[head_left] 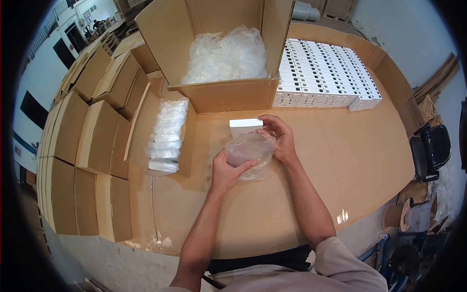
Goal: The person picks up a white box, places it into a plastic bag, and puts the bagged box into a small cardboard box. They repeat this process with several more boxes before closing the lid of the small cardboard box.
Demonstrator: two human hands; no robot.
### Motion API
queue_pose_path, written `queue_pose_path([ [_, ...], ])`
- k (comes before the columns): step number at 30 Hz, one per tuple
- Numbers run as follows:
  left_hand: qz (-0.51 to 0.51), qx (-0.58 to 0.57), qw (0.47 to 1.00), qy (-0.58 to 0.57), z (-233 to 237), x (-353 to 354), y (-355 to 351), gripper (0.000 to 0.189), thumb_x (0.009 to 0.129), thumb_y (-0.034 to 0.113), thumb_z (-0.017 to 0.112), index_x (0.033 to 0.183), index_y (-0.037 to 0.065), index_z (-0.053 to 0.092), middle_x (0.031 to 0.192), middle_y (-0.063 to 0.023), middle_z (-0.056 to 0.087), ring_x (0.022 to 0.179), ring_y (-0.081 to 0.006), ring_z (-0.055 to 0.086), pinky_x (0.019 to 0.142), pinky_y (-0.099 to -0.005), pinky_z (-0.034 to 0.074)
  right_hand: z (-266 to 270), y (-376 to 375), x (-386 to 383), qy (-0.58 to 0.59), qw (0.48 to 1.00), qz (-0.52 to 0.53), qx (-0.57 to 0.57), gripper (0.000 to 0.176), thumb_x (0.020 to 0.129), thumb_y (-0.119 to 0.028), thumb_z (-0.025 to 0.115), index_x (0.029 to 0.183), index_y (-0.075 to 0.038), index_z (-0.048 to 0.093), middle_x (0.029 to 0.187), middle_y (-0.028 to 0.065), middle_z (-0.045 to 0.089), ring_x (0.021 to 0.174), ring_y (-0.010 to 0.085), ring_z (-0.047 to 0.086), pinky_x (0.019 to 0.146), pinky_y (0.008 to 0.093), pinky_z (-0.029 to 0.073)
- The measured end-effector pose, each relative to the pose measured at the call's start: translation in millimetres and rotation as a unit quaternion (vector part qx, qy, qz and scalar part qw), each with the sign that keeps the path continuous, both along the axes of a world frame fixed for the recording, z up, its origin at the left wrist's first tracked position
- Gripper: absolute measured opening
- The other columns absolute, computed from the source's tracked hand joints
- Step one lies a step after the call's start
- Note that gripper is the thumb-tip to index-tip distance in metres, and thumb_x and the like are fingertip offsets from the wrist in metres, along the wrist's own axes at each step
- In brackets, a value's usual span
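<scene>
My left hand (227, 171) is closed on a clear plastic bag (250, 152), with the thumb lying across its lower part. My right hand (277, 136) grips the right end of a small white box (245, 127) that has red marks on its front. The white box stands at the bag's upper edge; whether part of it is inside the bag I cannot tell. Behind my hands, a large open carton (228, 95) holds a heap of clear plastic bags (228, 53). To the left, an open carton (188, 146) holds a row of plastic-wrapped packs (168, 129).
Many white boxes (326, 68) stand in rows at the back right of the cardboard-covered table (340, 165). Closed brown cartons (65, 126) are stacked along the left. A black chair (432, 148) and a spool (395, 215) are beyond the table's right edge.
</scene>
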State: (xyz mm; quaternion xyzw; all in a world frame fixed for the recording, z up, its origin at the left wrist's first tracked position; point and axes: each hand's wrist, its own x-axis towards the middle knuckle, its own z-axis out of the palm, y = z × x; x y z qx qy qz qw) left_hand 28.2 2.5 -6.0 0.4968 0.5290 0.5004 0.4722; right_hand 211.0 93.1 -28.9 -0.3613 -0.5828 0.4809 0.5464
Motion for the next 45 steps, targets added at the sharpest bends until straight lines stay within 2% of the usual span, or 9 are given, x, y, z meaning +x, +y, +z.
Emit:
queue_pose_path([
  [5, 0.004, -0.003, 1.000, -0.016, -4, 0, 1, 0.049, 0.073, 0.009, 0.093, 0.114, -0.002, 0.067, 0.108, -0.0099, 0.074, 0.097, -0.0155, 0.070, 0.086, -0.0319, 0.056, 0, 1, 3, 0.009, 1.000, -0.015, -0.007, 0.034, 0.089, 0.001, 0.076, 0.122, -0.002, 0.068, 0.116, 0.0083, 0.070, 0.095, 0.0131, 0.067, 0.084, 0.0280, 0.056],
  [8, 0.006, -0.008, 1.000, -0.011, -4, -1, 1, 0.050, 0.074, 0.010, 0.093, 0.114, -0.002, 0.067, 0.108, -0.0101, 0.074, 0.098, -0.0155, 0.070, 0.087, -0.0319, 0.056, 5, 1, 12, 0.095, 0.994, -0.028, -0.038, 0.032, 0.093, 0.003, 0.071, 0.124, -0.001, 0.063, 0.116, 0.0122, 0.069, 0.099, 0.0162, 0.069, 0.084, 0.0312, 0.061],
  [11, 0.004, -0.002, 1.000, -0.010, -2, -1, 1, 0.050, 0.075, 0.011, 0.093, 0.115, -0.003, 0.067, 0.108, -0.0103, 0.075, 0.098, -0.0154, 0.070, 0.087, -0.0319, 0.056, 20, -3, 14, 0.262, 0.965, -0.028, -0.014, 0.027, 0.096, 0.003, 0.066, 0.120, -0.001, 0.056, 0.117, 0.0162, 0.068, 0.104, 0.0221, 0.071, 0.086, 0.0386, 0.065],
  [14, 0.003, 0.001, 1.000, -0.003, 1, 0, 0, 0.046, 0.075, 0.009, 0.091, 0.113, -0.003, 0.067, 0.108, -0.0103, 0.074, 0.097, -0.0157, 0.070, 0.087, -0.0322, 0.056, 18, -7, 17, 0.342, 0.938, 0.002, -0.057, 0.023, 0.097, 0.003, 0.065, 0.116, -0.004, 0.052, 0.117, 0.0175, 0.068, 0.106, 0.0267, 0.071, 0.089, 0.0464, 0.066],
  [17, 0.000, 0.005, 1.000, 0.000, -4, -1, 2, 0.046, 0.076, 0.009, 0.091, 0.113, -0.003, 0.067, 0.109, -0.0104, 0.074, 0.097, -0.0158, 0.069, 0.087, -0.0323, 0.056, 20, -12, 17, 0.361, 0.931, 0.017, -0.055, 0.020, 0.097, 0.002, 0.065, 0.113, -0.004, 0.053, 0.118, 0.0184, 0.068, 0.107, 0.0268, 0.071, 0.088, 0.0456, 0.066],
  [23, 0.000, 0.007, 1.000, 0.003, 1, 0, 1, 0.046, 0.076, 0.008, 0.091, 0.115, -0.002, 0.067, 0.110, -0.0101, 0.074, 0.098, -0.0156, 0.069, 0.088, -0.0322, 0.056, 18, -14, 17, 0.337, 0.941, 0.031, -0.034, 0.021, 0.096, 0.004, 0.066, 0.111, -0.003, 0.054, 0.117, 0.0183, 0.069, 0.106, 0.0269, 0.071, 0.089, 0.0466, 0.065],
  [26, -0.001, 0.009, 1.000, -0.002, -1, 0, 1, 0.046, 0.076, 0.008, 0.091, 0.115, -0.002, 0.067, 0.110, -0.0100, 0.074, 0.098, -0.0156, 0.069, 0.087, -0.0322, 0.056, 20, -15, 16, 0.326, 0.945, 0.026, -0.028, 0.021, 0.094, 0.005, 0.068, 0.109, -0.003, 0.055, 0.116, 0.0181, 0.070, 0.107, 0.0254, 0.071, 0.090, 0.0443, 0.064],
  [35, 0.010, -0.001, 1.000, 0.027, -4, -4, 4, 0.043, 0.076, 0.008, 0.091, 0.111, -0.002, 0.067, 0.106, -0.0104, 0.074, 0.095, -0.0157, 0.070, 0.085, -0.0321, 0.056, 17, -14, 26, 0.195, 0.981, 0.020, 0.014, 0.021, 0.093, 0.007, 0.070, 0.106, -0.002, 0.056, 0.114, 0.0143, 0.071, 0.108, 0.0177, 0.069, 0.093, 0.0299, 0.056],
  [45, 0.002, -0.009, 1.000, 0.014, 1, -2, 3, 0.046, 0.075, 0.010, 0.091, 0.114, -0.002, 0.067, 0.107, -0.0103, 0.074, 0.096, -0.0165, 0.070, 0.087, -0.0330, 0.056, 20, -15, 28, 0.198, 0.979, 0.056, 0.012, 0.022, 0.096, 0.003, 0.067, 0.114, -0.002, 0.055, 0.110, 0.0102, 0.069, 0.105, 0.0145, 0.066, 0.090, 0.0278, 0.052],
])
